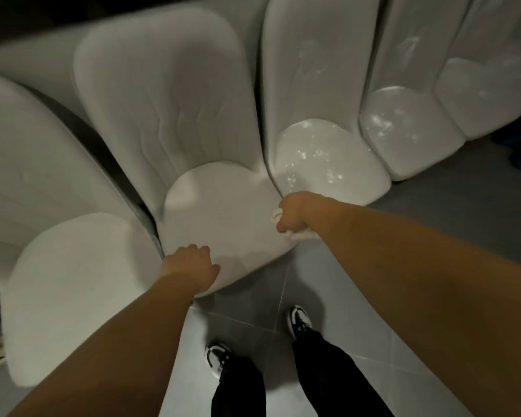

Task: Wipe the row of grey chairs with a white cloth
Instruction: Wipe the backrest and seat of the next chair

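Head view, looking steeply down. A row of grey chairs (403, 127) with smooth moulded seats and backs fans across the frame on a grey tiled floor (451, 212).

The person stands facing the middle chair (223, 218), with black trousers (241, 386) and black-and-white shoes (298, 322) showing below.

The right hand (292, 212) is at the right rim of that seat, beside the gap to the next chair (322, 164). Its fingers are closed round a bunched white cloth (301, 235), and only small folds poke out on either side of the fist.

The left hand (190, 263) rests on the seat's front left edge with bent fingers. Whether it grips the rim or only leans there cannot be told.

The seats to the right carry bright, patchy glints, while the middle seat and the left chair (73, 281) look matt.

The cloth seems light, soft and limp. Balled up it touches little surface, so spreading it flat under the palm would likely wipe better.

The chair shells look hard and slick, and the glinting ones may be damp. A chair may shift under a push, so the seat's front rim is a sensible place to steady it.
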